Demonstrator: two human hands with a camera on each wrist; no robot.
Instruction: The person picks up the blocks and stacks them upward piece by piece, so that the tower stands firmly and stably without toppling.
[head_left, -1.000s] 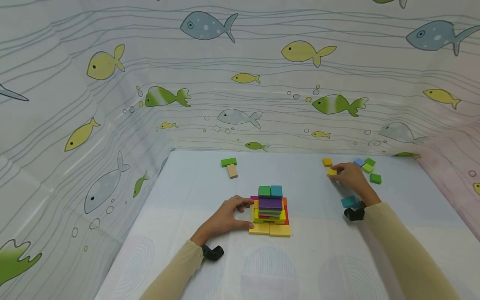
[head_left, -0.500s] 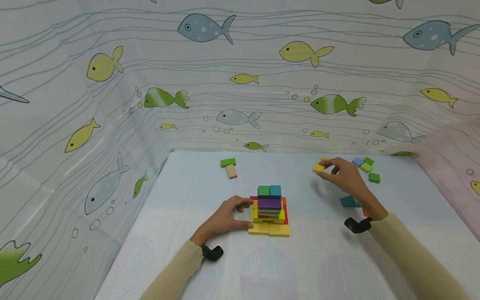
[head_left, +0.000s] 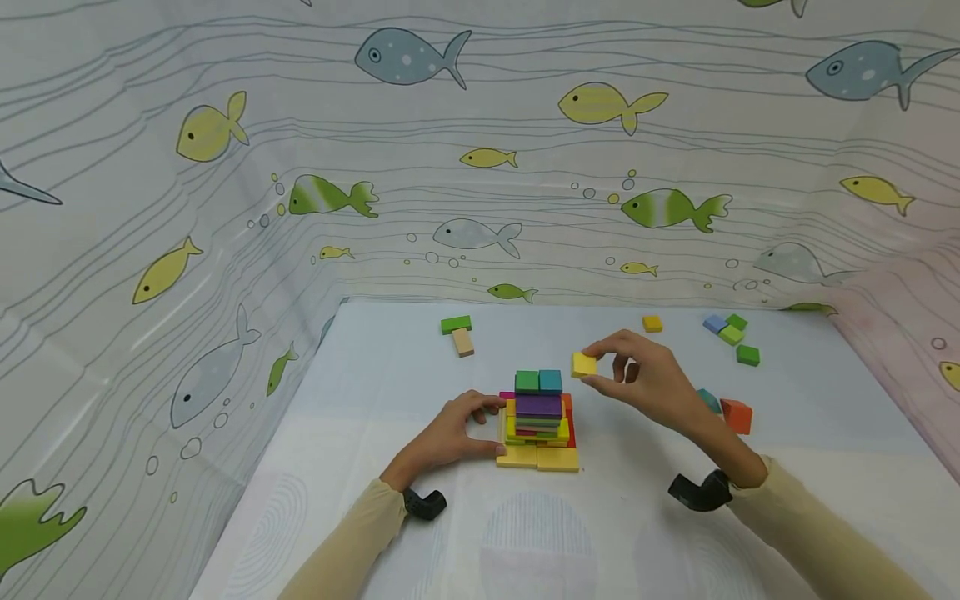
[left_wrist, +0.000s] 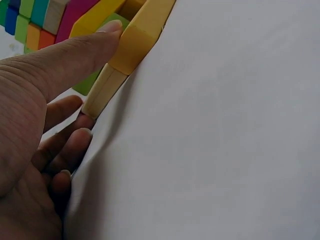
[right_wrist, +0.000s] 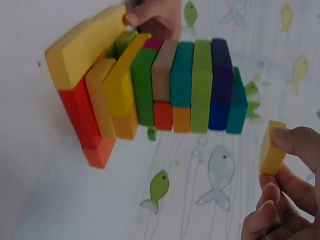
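Note:
A layered tower of coloured wooden blocks (head_left: 538, 407) stands mid-table on a base edged by yellow blocks (head_left: 517, 456) in front. My left hand (head_left: 450, 432) rests at the base's left side. Its thumb (left_wrist: 75, 55) touches a yellow block there, and the other fingers lie bent by the end of a pale wooden block (left_wrist: 104, 91). My right hand (head_left: 645, 377) pinches a small yellow block (head_left: 583, 365) between thumb and fingers, in the air just right of the tower's top. On that top sit a green block (head_left: 527, 382) and a teal block (head_left: 551, 382).
Behind the tower lie a green block (head_left: 456, 322) and a tan block (head_left: 463, 342). At the back right are a yellow block (head_left: 652, 323), a blue block (head_left: 715, 323) and several green ones. An orange block (head_left: 737, 416) and a teal block (head_left: 708, 400) lie by my right wrist.
My right hand has lifted the small yellow block from the back right and carried it left and nearer, beside the tower's top. My left hand stays at the base.

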